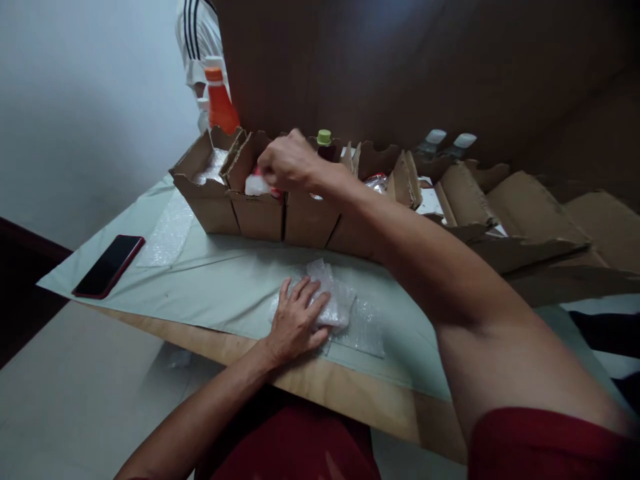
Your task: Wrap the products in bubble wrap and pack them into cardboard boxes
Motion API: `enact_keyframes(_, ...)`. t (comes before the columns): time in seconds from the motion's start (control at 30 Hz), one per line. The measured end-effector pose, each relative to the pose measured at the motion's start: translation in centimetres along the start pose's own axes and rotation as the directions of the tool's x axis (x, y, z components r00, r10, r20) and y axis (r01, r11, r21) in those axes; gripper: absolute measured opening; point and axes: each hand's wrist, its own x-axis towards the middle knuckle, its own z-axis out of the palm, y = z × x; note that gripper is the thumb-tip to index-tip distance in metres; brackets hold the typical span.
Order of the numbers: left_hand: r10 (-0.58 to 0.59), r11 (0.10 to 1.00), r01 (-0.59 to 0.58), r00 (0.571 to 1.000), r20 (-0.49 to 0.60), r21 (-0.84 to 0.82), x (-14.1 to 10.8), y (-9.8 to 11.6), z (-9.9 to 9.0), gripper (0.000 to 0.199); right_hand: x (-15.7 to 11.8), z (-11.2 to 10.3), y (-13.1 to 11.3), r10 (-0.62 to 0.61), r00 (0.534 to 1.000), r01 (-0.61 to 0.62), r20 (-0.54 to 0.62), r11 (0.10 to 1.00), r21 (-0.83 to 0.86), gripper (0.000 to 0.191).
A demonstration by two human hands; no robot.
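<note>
My left hand (297, 320) lies with fingers spread on crumpled bubble wrap (340, 303) near the table's front edge. A flatter sheet of bubble wrap (367, 330) sits beside it to the right. Over the second cardboard box from the left (260, 217), my right hand (290, 160) is closed, its fingertips at a white and red item (257, 183) inside. What the fingers hold, if anything, is hidden. The leftmost box (215, 210) contains bubble wrap (214, 167).
More cardboard boxes (535, 207) continue the row to the right. Bottles, one orange (223, 107) and one green-capped (324, 139), stand behind or among them. A phone (109, 267) and a bubble wrap strip (169, 233) lie at the left. A person's striped sleeve (200, 33) shows behind.
</note>
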Motion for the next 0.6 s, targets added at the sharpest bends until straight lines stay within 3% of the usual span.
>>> enact_keyframes(0.1,0.031,0.999,-0.023,0.983,-0.180,0.045,-0.7,0.1,0.3,0.075,-8.0,-2.1,-0.4,0.010,0.976,-0.044,-0.219,0.988,-0.149,0.031)
enact_keyframes(0.17,0.059,0.997,-0.040,0.945,-0.323,0.065,-1.4,0.1,0.5,0.088,-13.7,-0.7,-1.0,-0.051,0.947,0.001,-0.317,0.988,-0.154,0.030)
enact_keyframes(0.27,0.081,0.996,-0.053,0.906,-0.416,0.078,-1.9,-0.2,0.5,0.096,-20.3,4.2,-1.5,-0.211,0.952,0.216,-0.222,0.976,0.000,0.032)
enact_keyframes(0.33,0.066,0.998,-0.056,0.947,-0.315,0.043,-1.7,-0.4,0.3,0.092,-21.8,6.7,-1.2,-0.341,0.938,0.346,-0.063,0.923,0.169,0.028)
enact_keyframes(0.4,0.013,0.999,-0.018,0.988,-0.151,-0.031,-1.0,-0.6,0.0,0.084,-20.5,6.6,-0.5,-0.400,0.916,0.382,0.014,0.882,0.275,0.020)
enact_keyframes(0.47,-0.044,0.994,0.041,0.999,-0.029,-0.096,-0.4,-0.8,-0.2,0.078,-16.0,4.3,0.3,-0.359,0.933,0.355,-0.033,0.897,0.263,0.014)
enact_keyframes(0.57,-0.081,0.985,0.082,0.997,0.017,-0.150,0.1,-0.9,-0.1,0.073,-5.0,0.1,-0.3,-0.226,0.960,0.250,-0.165,0.958,0.142,0.018)
enact_keyframes(0.6,-0.086,0.983,0.088,0.996,0.018,-0.162,0.1,-0.9,0.0,0.074,-0.9,-0.5,-1.1,-0.198,0.967,0.217,-0.163,0.971,0.103,0.016)
